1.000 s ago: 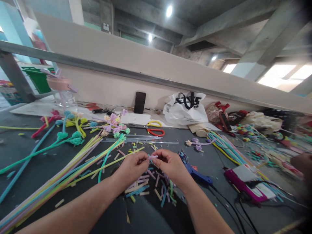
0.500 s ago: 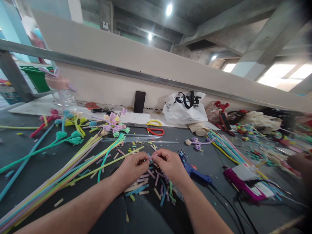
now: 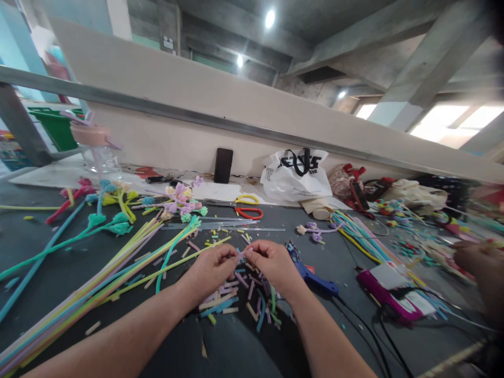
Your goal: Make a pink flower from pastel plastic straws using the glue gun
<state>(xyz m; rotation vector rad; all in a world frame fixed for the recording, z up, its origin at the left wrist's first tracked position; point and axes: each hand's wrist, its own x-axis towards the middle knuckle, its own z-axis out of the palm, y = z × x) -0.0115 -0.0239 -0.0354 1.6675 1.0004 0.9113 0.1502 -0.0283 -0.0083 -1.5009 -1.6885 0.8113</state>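
L hand (image 3: 214,266) and R hand (image 3: 272,266) meet over a dark, flat tabletop (image 3: 244,357), thumbs and forefingers pinched nearly together on a small, pale-purple, fuzzy strip (image 3: 241,255) btwn them, at the far side of a loose pile of short, pastel, fuzzy pcs (image 3: 218,300). Fingertips part-hide it. From where I'm standing it looks v. light, soft and bendy, prob. not slippery, though a hard tug might shed fuzz; best taken near each end w/ a gentle pinch.

Free room over near tabletop (image 3: 236,349), glue gun (image 3: 321,281) obstacle beside right fingers (image 3: 260,247).
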